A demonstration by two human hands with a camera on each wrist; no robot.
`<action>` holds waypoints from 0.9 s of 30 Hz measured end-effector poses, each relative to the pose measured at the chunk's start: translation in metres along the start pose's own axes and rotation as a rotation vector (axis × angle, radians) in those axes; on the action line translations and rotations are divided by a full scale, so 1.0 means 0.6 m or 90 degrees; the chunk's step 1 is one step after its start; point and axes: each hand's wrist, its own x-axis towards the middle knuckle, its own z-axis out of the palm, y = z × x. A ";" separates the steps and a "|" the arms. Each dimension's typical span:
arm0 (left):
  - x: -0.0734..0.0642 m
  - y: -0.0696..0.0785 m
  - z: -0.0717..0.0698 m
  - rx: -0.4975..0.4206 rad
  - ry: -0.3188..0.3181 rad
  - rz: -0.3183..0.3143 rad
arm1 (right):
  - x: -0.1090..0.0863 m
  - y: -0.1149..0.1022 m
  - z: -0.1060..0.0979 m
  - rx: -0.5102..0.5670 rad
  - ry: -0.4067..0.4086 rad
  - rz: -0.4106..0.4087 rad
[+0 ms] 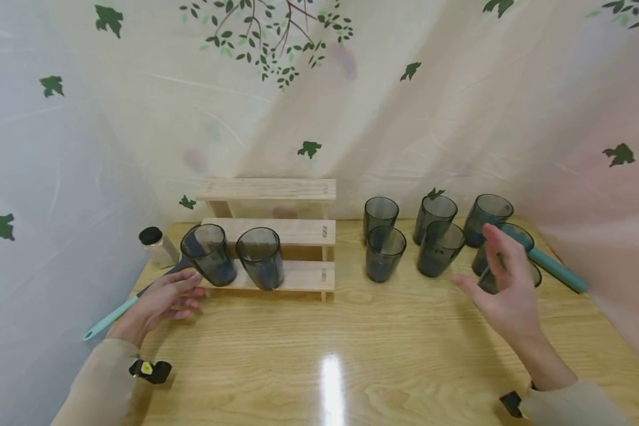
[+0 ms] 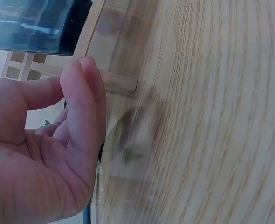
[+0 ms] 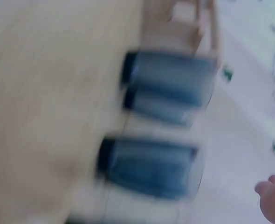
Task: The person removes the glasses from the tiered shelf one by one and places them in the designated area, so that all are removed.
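Two dark grey tumblers, a left one and a right one, stand on the lowest step of a wooden tiered shelf. My left hand is beside that step's left end, fingers loosely bent. In the left wrist view its fingertips are close to the shelf's edge; contact is unclear. My right hand is raised with thumb and fingers spread apart, holding nothing. It partly hides a tumbler at the right end of a group of matching tumblers.
A black-lidded jar is left of the shelf. Beside it lies a utensil with a mint handle, partly behind my left hand. A teal handle sticks out right of the tumblers. A leaf-patterned cloth hangs behind the table.
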 end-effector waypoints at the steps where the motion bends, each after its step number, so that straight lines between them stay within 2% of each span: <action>1: 0.000 0.000 0.000 -0.002 0.000 0.000 | 0.007 -0.002 0.019 0.023 -0.018 0.003; 4: 0.001 -0.002 0.000 -0.006 -0.002 0.000 | 0.023 0.001 0.077 0.108 -0.067 0.027; 6: 0.001 -0.002 0.000 -0.008 -0.003 0.002 | 0.034 -0.001 0.120 0.130 -0.104 0.046; 13: 0.003 -0.001 -0.002 -0.004 0.000 0.001 | 0.060 -0.015 0.282 0.154 -0.251 0.125; 17: 0.004 -0.003 -0.002 -0.009 -0.002 0.003 | 0.068 -0.024 0.362 0.146 -0.315 0.169; 23: 0.004 -0.004 -0.001 -0.014 -0.004 0.007 | 0.065 -0.028 0.433 0.100 -0.355 0.220; 27: 0.004 -0.004 -0.001 -0.011 -0.002 0.008 | 0.057 -0.024 0.457 0.103 -0.343 0.233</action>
